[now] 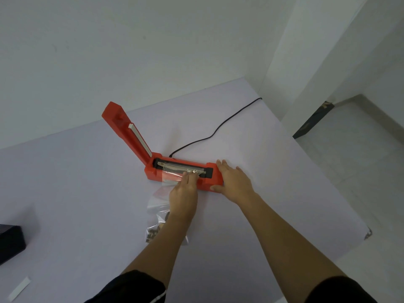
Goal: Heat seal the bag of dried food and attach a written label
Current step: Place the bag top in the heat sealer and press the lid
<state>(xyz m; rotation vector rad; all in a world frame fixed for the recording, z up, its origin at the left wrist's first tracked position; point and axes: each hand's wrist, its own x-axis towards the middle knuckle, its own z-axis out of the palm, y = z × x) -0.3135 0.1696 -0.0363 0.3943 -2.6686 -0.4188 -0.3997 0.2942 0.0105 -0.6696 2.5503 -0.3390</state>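
Right now the person is leaning over a white table [87, 193] with both bare arms reaching forward to a red heat sealer [153, 174], which is sitting near the middle of the tabletop with its lid [126, 132] standing raised at the left end. The clear bag [159, 206] is lying flat on the table in front of the sealer, its open end draped up over the front of the base and onto the sealing strip [175, 165], while the dried food [153, 234] is sitting bunched at the bag's near end, partly hidden by the left forearm. The left hand [183, 193] is pressing down on the bag's mouth at the strip, its fingers [192, 176] lying straight and close together rather than pinching. The right hand [235, 182] is resting flat over the right end of the sealer, fingers stretched out and slightly spread along the far side, the thumb [215, 189] touching the front face. A black cord [218, 130] is trailing from the back of the sealer toward the table's far edge. A black box [9, 241] is sitting at the left edge of the view, and a white paper strip [19, 288] is lying near the bottom left corner, well apart from the bag.
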